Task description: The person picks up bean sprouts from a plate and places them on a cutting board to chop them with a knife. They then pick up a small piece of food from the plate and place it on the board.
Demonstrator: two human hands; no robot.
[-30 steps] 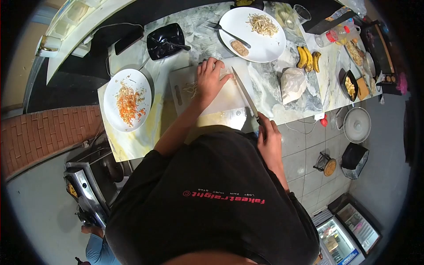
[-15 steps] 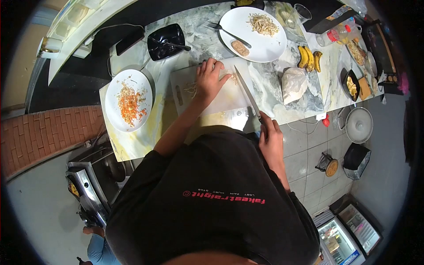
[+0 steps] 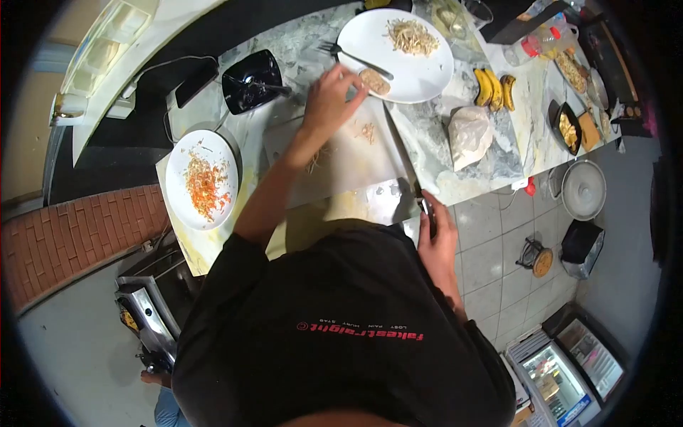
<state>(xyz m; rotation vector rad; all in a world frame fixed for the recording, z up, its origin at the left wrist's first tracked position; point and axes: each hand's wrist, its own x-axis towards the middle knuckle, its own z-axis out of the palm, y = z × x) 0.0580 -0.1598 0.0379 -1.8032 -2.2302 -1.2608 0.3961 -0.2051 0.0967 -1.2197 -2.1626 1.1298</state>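
My right hand (image 3: 437, 238) is closed round the handle of a long kitchen knife (image 3: 403, 155), whose blade points away from me along the right edge of the white cutting board (image 3: 341, 181). My left hand (image 3: 333, 103) is at the near rim of a large white plate (image 3: 423, 78), fingers apart, thumb and forefinger beside a brown oval patty (image 3: 374, 81); contact is unclear. That plate also bears a fork (image 3: 366, 61) and a heap of bean sprouts (image 3: 413, 37). Small chopped pale-brown bits (image 3: 366, 133) lie on the board, with thin strands (image 3: 316, 159) partly behind my left forearm.
On the left stands a white plate (image 3: 177, 179) of shredded orange and pale food. A black square dish (image 3: 249, 80) with a spoon is behind it. To the right are a white bag (image 3: 470, 139), bananas (image 3: 495, 88) and a black bowl (image 3: 567, 131). Another person's hand (image 3: 151, 378) shows lower left.
My left hand has moved from above the board to the plate's rim by the patty, uncovering the chopped bits. The knife stays in my right hand. The whole view has shifted slightly.
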